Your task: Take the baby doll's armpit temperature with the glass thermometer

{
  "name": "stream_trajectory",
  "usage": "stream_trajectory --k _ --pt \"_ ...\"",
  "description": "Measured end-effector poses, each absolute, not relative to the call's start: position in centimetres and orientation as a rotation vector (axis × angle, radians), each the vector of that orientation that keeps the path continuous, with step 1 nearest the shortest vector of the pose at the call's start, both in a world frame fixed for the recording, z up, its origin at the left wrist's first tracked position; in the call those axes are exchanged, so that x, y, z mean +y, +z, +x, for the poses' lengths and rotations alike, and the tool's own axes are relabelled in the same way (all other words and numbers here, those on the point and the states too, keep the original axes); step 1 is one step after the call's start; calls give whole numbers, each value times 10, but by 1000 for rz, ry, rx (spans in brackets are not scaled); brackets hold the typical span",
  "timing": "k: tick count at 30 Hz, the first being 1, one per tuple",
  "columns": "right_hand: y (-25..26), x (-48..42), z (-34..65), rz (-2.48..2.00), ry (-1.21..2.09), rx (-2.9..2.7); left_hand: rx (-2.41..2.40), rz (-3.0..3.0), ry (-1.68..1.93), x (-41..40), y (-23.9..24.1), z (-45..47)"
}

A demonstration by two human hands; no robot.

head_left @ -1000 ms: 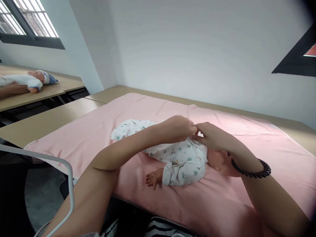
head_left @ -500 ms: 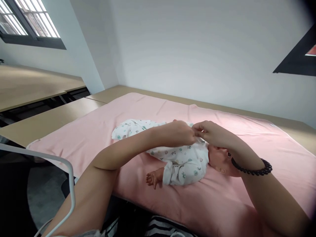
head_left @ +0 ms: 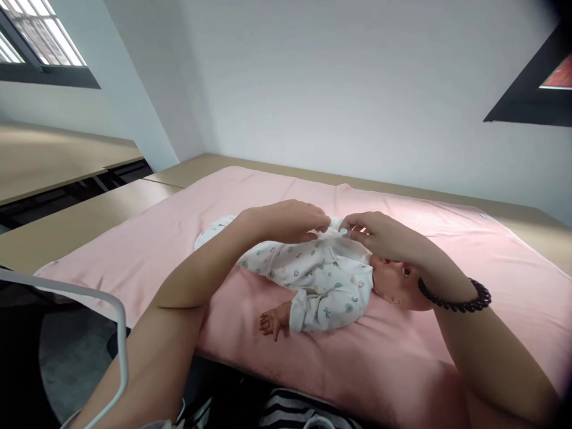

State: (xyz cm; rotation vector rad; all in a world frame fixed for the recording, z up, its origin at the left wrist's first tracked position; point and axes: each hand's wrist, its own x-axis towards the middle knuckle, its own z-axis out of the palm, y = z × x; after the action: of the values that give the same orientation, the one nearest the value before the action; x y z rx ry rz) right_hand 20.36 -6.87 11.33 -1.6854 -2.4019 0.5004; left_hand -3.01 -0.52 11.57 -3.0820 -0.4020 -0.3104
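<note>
A baby doll (head_left: 395,283) lies on its back with its head to the right, dressed in a white printed baby romper (head_left: 308,268). My left hand (head_left: 292,220) is over the doll's middle, its thumb and fingers closed on the romper's front. Close by on the right, my right hand (head_left: 379,235) pinches the romper near the chest, and a small round pale spot shows at its fingertips. The cloth between the hands is lifted off the body. My right forearm partly covers the doll's head. One doll hand (head_left: 273,322) sticks out of a cuffed sleeve.
A pink blanket (head_left: 250,190) lies spread under the doll on a wooden table (head_left: 147,205). The white wall (head_left: 330,95) stands behind it. At the lower left is a white bent tube (head_left: 121,333). A dark beaded bracelet (head_left: 473,301) circles my right wrist.
My left hand has moved left and away from my right, opening a small gap where the lifted romper cloth shows. My right hand stays close to the chest. The view has shifted slightly.
</note>
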Motion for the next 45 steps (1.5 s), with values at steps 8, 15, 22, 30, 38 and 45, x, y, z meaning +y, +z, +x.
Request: stream_trajectory --k 8,15,22,30,38,45 --pt "113 -69 201 -1728 465 -2353 -189 -3276 -271 13 110 -34" --pt "108 -69 201 -1699 438 -2447 -311 -3231 -169 3 117 -34" --pt "100 -77 174 -1353 509 -2459 -399 -3099 -111 -13 137 -39" --pt "83 -73 161 -1355 342 -2305 -451 -2888 -109 -18 139 -34" --pt "79 -74 153 -1432 157 -2294 -469 -3014 -136 -12 137 -39" --pt "79 -75 152 -1454 243 -2285 -498 -3095 -89 -12 141 -44"
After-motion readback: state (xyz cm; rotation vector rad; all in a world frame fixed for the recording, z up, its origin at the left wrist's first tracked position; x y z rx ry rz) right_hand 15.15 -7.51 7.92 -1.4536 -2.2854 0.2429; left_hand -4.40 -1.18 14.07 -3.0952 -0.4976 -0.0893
